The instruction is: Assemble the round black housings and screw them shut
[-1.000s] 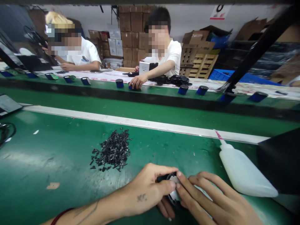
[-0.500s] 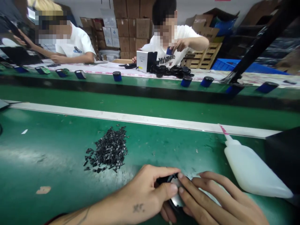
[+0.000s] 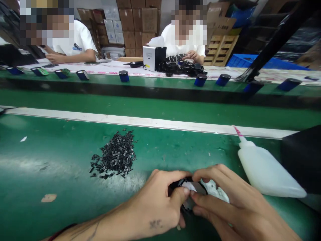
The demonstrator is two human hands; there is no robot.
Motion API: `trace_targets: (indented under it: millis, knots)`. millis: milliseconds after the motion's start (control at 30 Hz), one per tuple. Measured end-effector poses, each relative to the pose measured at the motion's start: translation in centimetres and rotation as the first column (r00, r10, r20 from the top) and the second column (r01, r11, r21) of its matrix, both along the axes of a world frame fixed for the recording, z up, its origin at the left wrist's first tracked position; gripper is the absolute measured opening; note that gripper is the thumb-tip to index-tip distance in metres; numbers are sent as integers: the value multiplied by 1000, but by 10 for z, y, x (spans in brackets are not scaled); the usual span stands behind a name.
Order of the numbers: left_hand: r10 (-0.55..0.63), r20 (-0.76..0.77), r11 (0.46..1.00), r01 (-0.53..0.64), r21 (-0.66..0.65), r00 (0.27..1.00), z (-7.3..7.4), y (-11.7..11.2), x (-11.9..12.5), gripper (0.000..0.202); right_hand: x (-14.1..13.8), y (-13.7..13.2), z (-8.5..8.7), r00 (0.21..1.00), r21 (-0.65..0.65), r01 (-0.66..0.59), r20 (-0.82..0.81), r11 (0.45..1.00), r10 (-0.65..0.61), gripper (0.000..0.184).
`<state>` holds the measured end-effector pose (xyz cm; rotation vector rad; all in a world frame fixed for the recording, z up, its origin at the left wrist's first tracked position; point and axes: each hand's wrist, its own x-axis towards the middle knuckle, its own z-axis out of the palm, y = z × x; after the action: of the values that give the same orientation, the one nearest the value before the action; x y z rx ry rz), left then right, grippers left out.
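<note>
Between my hands is a round black plastic housing [image 3: 185, 211] with a shiny silver-grey plate [image 3: 198, 188] in it. My left hand [image 3: 163, 197] is closed around its left side, thumb pressed on the plate. My right hand [image 3: 225, 201] grips the right side, one fingertip at the far rim and others pressing on the plate beside the left thumb. A whitish translucent item [image 3: 217, 192] lies partly hidden under my right hand. To the left, a pile of small black plastic pieces [image 3: 116, 154] is heaped on the green table [image 3: 62, 157].
A translucent squeeze bottle [image 3: 268, 170] lies at the right, near a dark box [image 3: 303, 157]. Beyond the white strip [image 3: 140, 121], several blue-and-black cylindrical parts [image 3: 124, 76] stand on a green ledge. Two people in white shirts sit opposite. A black post [image 3: 273, 47] slants at upper right.
My right hand has shifted its fingers, now arching over the housing with one at the far rim. More of the plate shows. The person opposite has lowered a hand to the black parts.
</note>
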<state>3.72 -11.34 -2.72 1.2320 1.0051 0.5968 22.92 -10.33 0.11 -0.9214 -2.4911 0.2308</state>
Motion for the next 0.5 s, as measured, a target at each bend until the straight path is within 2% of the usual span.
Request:
trace_targets:
  millis: [67, 100, 167, 200, 233, 267, 300, 333, 367, 400, 433, 467, 500]
  knots:
    - [4, -15, 1000, -3, 30, 1000, 0, 1, 1, 32, -1, 0, 2, 999, -109, 23, -31, 994, -27, 28]
    - [3, -15, 1000, -2, 31, 1000, -1, 1, 1, 33, 0, 0, 3, 999, -209, 9, -51, 978, -20, 27]
    - [8, 2, 1000, -8, -11, 1000, -4, 2, 2, 36, 5, 3, 5, 994, -429, 2, -95, 903, -47, 21]
    - [14, 13, 999, -14, -38, 1000, -5, 2, 2, 39, 9, 4, 5, 988, -534, 31, -114, 845, -108, 14]
    - [23, 17, 998, -22, -56, 1000, -7, 3, 2, 41, 13, 5, 5, 972, -634, 77, -126, 770, -201, 9]
    - [27, 15, 998, -26, -63, 1000, -8, 3, 2, 43, 18, 6, 5, 948, -736, 119, -115, 666, -297, 21]
    - [29, 14, 998, -29, -60, 999, -8, 3, 2, 45, 22, 8, 4, 928, -838, 125, -91, 531, -363, 39]
    - [30, 15, 998, -29, -53, 999, -9, 4, 2, 46, 24, 10, 3, 916, -925, 88, -70, 369, -395, 55]
    - [30, 18, 999, -29, -46, 999, -9, 4, 2, 47, 26, 13, 2, 917, -979, 25, -59, 203, -396, 66]
    - [35, 24, 998, -34, -45, 999, -10, 4, 3, 47, 26, 17, 2, 922, -997, -33, -55, 64, -383, 71]
    - [44, 33, 998, -42, -48, 998, -11, 4, 3, 48, 24, 21, 1, 926, -997, -74, -60, -23, -373, 70]
    - [55, 42, 997, -53, -55, 998, -12, 4, 4, 50, 21, 25, 1, 923, -994, -91, -60, -63, -379, 65]
    - [64, 45, 996, -61, -64, 997, -13, 3, 4, 52, 17, 29, 1, 916, -993, -89, -54, -71, -398, 57]
